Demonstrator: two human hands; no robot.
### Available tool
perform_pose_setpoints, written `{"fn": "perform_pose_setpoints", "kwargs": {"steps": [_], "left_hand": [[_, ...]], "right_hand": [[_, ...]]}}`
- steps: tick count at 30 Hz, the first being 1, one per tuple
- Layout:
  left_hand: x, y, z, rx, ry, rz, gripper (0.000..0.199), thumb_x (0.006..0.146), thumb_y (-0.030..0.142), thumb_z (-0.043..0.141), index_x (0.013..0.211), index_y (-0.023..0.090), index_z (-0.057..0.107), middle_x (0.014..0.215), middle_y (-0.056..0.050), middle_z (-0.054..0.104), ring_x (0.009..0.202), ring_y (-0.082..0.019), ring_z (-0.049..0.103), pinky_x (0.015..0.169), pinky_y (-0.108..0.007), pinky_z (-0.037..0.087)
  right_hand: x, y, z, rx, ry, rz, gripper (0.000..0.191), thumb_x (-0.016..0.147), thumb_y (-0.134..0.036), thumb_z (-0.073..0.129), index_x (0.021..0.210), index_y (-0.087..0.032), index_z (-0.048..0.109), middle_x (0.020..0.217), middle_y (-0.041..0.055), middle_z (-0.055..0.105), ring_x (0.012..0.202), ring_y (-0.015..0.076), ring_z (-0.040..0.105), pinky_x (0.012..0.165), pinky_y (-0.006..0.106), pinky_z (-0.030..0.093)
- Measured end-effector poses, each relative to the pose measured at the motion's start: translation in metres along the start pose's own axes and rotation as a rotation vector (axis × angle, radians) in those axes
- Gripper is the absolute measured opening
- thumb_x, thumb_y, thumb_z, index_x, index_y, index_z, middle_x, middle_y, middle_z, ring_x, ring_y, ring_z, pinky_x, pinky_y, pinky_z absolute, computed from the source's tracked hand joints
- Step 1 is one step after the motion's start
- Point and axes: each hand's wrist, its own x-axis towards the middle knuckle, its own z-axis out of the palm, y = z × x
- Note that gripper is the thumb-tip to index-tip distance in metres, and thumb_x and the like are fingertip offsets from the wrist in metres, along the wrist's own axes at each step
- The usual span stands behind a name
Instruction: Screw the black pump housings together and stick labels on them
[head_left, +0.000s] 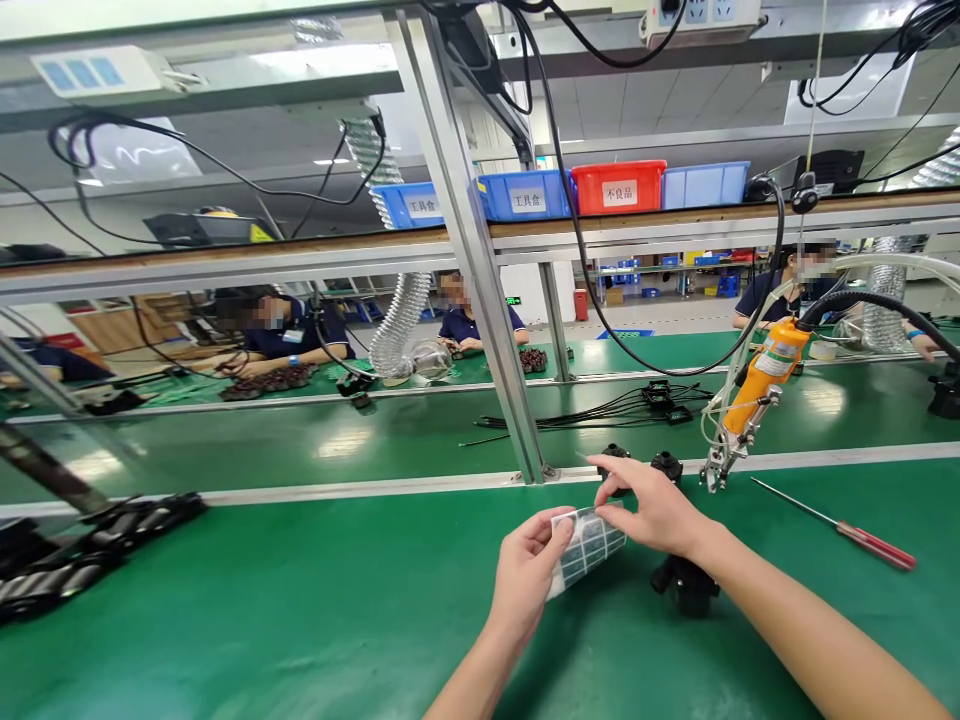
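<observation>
A sheet of dark rectangular stickers on pale backing is gripped at its left edge by my left hand, thumb on top. Over the sheet's upper right edge is my right hand, its thumb and index fingertip pinched together at the edge; whatever small piece they hold is hard to make out. Just below my right wrist a black part rests on the green mat. Two more black parts stand behind my right hand.
A red-handled screwdriver lies at the right. An orange pneumatic tool hangs near it. Black parts line the left side. A metal post rises ahead. Bins stand on the shelf; people sit beyond.
</observation>
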Motion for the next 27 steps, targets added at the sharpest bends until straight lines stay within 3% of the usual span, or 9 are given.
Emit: {"fn": "perform_pose_setpoints", "kwargs": {"steps": [5,7,9,12,16,20,21,23,27], "left_hand": [[0.001,-0.005,-0.001,0.082,0.04,0.09,0.052,0.075,0.062,0.087,0.077,0.012,0.072,0.067,-0.002,0.07,0.062,-0.013,0.06,0.061,-0.021,0.05],[0.001,-0.007,-0.003,0.182,0.083,0.14,0.055,0.079,0.063,0.082,0.065,0.013,0.065,0.06,0.0,0.063,0.056,-0.01,0.051,0.055,-0.019,0.042],[0.0,-0.007,-0.003,0.298,0.102,0.187,0.053,0.082,0.06,0.079,0.061,0.013,0.065,0.059,0.0,0.061,0.056,-0.011,0.049,0.054,-0.02,0.04],[-0.002,-0.009,-0.003,0.469,0.063,0.266,0.044,0.087,0.05,0.074,0.064,0.013,0.072,0.061,0.0,0.064,0.059,-0.012,0.052,0.058,-0.021,0.042],[-0.007,-0.008,-0.005,0.689,-0.016,0.475,0.032,0.093,0.044,0.072,0.078,0.016,0.079,0.067,0.0,0.07,0.061,-0.014,0.06,0.06,-0.022,0.048],[-0.02,0.011,0.007,0.809,-0.009,1.012,0.023,0.093,0.027,0.076,0.116,0.021,0.076,0.117,-0.01,0.075,0.105,-0.025,0.071,0.091,-0.036,0.061],[-0.023,0.018,0.016,0.82,-0.091,1.099,0.024,0.096,0.021,0.072,0.12,0.022,0.074,0.121,-0.011,0.073,0.11,-0.025,0.07,0.094,-0.037,0.061],[-0.024,0.031,0.041,0.863,-0.36,1.097,0.024,0.1,0.014,0.064,0.12,0.023,0.072,0.118,-0.01,0.072,0.105,-0.021,0.07,0.091,-0.034,0.061],[-0.001,0.043,0.099,0.953,-0.862,0.714,0.025,0.096,0.022,0.07,0.121,0.021,0.074,0.13,-0.011,0.073,0.117,-0.026,0.068,0.101,-0.037,0.057]], "right_hand": [[0.002,-0.007,-0.002,-0.273,-0.069,-0.384,0.04,0.109,-0.01,0.041,0.145,-0.022,0.055,0.096,0.0062,0.067,0.09,0.0252,0.059,0.075,0.039,0.044],[0.002,-0.013,0.0,-0.102,0.059,-0.281,0.042,0.108,-0.013,0.047,0.147,-0.026,0.052,0.093,0.0029,0.067,0.088,0.023,0.061,0.081,0.039,0.048],[0.001,-0.017,0.006,0.197,0.178,-0.015,0.057,0.1,-0.017,0.06,0.154,-0.029,0.043,0.099,0.0014,0.066,0.092,0.0212,0.064,0.086,0.038,0.053],[0.001,-0.021,0.019,0.553,0.154,0.286,0.089,0.085,-0.02,0.073,0.16,-0.029,0.027,0.127,0.0079,0.058,0.108,0.0223,0.063,0.082,0.033,0.06],[0.003,-0.033,0.021,0.709,0.181,0.359,0.091,0.081,-0.019,0.075,0.158,-0.03,0.027,0.132,0.0096,0.053,0.101,0.0191,0.064,0.074,0.025,0.06],[-0.008,-0.058,-0.019,0.645,0.378,0.274,0.082,0.09,-0.02,0.08,0.155,-0.034,0.032,0.134,0.0088,0.052,0.106,0.0199,0.064,0.081,0.026,0.061],[-0.016,-0.064,-0.033,0.594,0.404,0.241,0.079,0.093,-0.019,0.079,0.156,-0.035,0.034,0.136,0.009,0.052,0.107,0.0203,0.064,0.081,0.026,0.061],[-0.038,-0.075,-0.058,0.478,0.424,0.183,0.072,0.098,-0.016,0.073,0.156,-0.036,0.037,0.14,0.0094,0.05,0.11,0.0209,0.062,0.082,0.027,0.061],[-0.091,-0.082,-0.083,0.316,0.454,0.152,0.063,0.106,-0.013,0.062,0.159,-0.036,0.037,0.146,0.0113,0.044,0.113,0.0229,0.059,0.086,0.031,0.059]]}}
